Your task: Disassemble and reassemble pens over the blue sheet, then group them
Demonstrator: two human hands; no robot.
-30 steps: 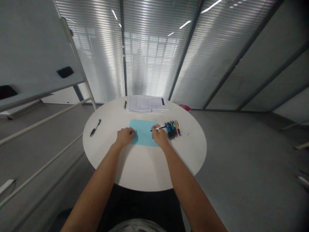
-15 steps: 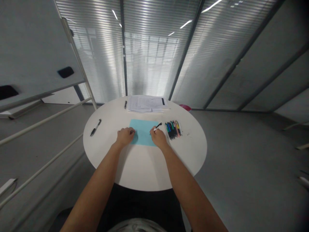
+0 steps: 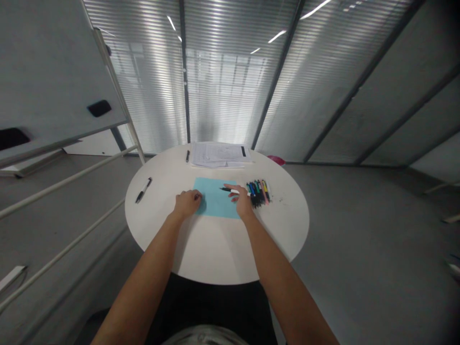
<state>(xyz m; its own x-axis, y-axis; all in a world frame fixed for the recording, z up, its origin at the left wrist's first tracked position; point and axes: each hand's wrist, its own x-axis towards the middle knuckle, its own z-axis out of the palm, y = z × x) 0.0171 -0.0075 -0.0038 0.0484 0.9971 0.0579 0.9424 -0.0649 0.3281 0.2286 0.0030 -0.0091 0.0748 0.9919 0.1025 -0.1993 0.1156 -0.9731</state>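
Note:
A light blue sheet of paper (image 3: 214,206) lies on the round white table (image 3: 215,254). My left hand (image 3: 187,203) rests at the sheet's left edge with its fingers curled together; a small dark thing may be in them, but I cannot make it out. Over the sheet's right side, my right hand (image 3: 243,201) holds a white-and-black pen (image 3: 233,191) loosely between the fingers, the pen lying almost level with its dark end to the left. Just right of that hand is a row of coloured pens (image 3: 259,191), partly hidden by it.
Printed papers (image 3: 219,155) are stacked at the table's far edge, a dark pen (image 3: 187,156) beside them. Another black-and-white pen (image 3: 143,189) lies at the left. A whiteboard stand (image 3: 118,86) is on the left, and blinds (image 3: 223,96) cover the glass wall ahead.
The pen in my right hand has swung from tilted up to the right to nearly level, pointing left. That hand has shifted slightly right, its fingers more stretched. My left hand has stayed put.

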